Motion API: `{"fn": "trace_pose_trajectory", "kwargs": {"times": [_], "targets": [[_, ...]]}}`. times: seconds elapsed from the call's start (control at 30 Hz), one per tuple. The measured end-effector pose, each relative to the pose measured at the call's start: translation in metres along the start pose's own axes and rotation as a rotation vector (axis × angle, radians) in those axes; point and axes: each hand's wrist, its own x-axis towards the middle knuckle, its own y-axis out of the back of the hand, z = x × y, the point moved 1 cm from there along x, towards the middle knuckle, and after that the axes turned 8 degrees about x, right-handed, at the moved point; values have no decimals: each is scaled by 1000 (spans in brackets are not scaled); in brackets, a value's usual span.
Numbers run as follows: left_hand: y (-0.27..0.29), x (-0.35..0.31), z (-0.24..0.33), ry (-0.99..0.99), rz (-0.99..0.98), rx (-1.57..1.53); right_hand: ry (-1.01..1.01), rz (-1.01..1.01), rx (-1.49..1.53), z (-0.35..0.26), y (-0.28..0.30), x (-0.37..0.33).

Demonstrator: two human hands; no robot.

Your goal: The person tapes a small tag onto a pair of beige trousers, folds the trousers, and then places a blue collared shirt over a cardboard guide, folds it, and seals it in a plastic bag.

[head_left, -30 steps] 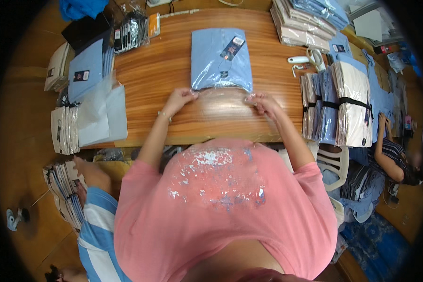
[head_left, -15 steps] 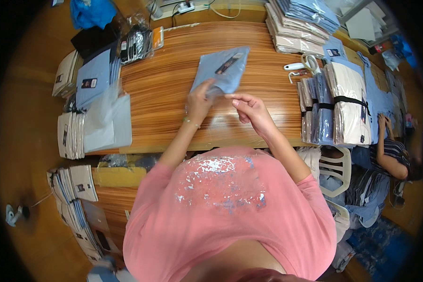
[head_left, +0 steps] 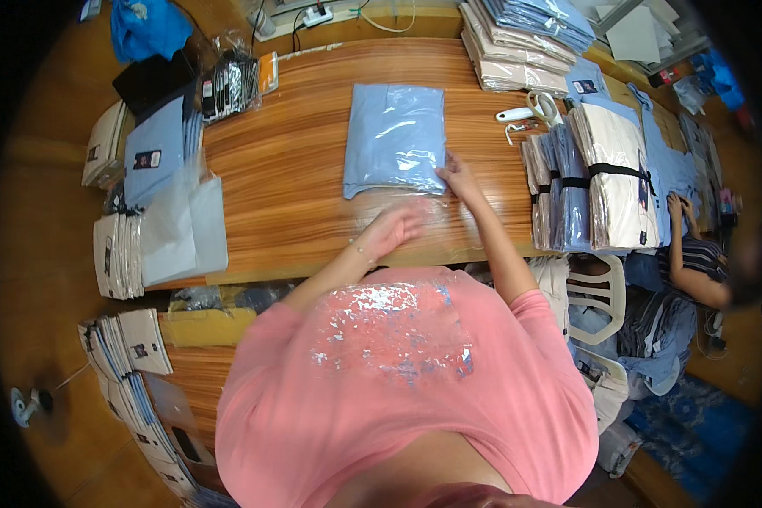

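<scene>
A folded light-blue garment in a clear plastic bag (head_left: 395, 135) lies on the wooden table in front of me, its plain side up. My right hand (head_left: 458, 176) grips the bag's right edge near its lower corner, thumb on top and the other fingers partly hidden. My left hand (head_left: 395, 229) hovers just below the bag's near edge, slightly blurred. Its fingers are stretched out with nothing in them.
Bagged garments in a pile (head_left: 516, 51) stand at the back right, near white-handled scissors (head_left: 543, 107). Strapped garment bundles (head_left: 614, 178) line the right side. Clear plastic bags (head_left: 182, 229) and garment stacks (head_left: 154, 157) sit left. Another person (head_left: 694, 262) works at far right.
The bagged garment has been turned over, hiding its dark label, and laid flat. My left hand has let go and drawn back toward me; my right hand has shifted to the bag's right edge.
</scene>
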Motion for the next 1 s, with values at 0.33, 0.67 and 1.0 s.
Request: {"fn": "trace_pose_trajectory", "kwargs": {"times": [0.33,0.67,1.0], "targets": [[21,-22,9,-657,311,1782,804,-404,-1107,-37,-51,-46],[23,-14,-11,-896,391,2030,1024,-412,-1104,-74,-46,-7],[11,9,9,-651,550,2016,986,-399,-991,-88,-46,-11]]}}
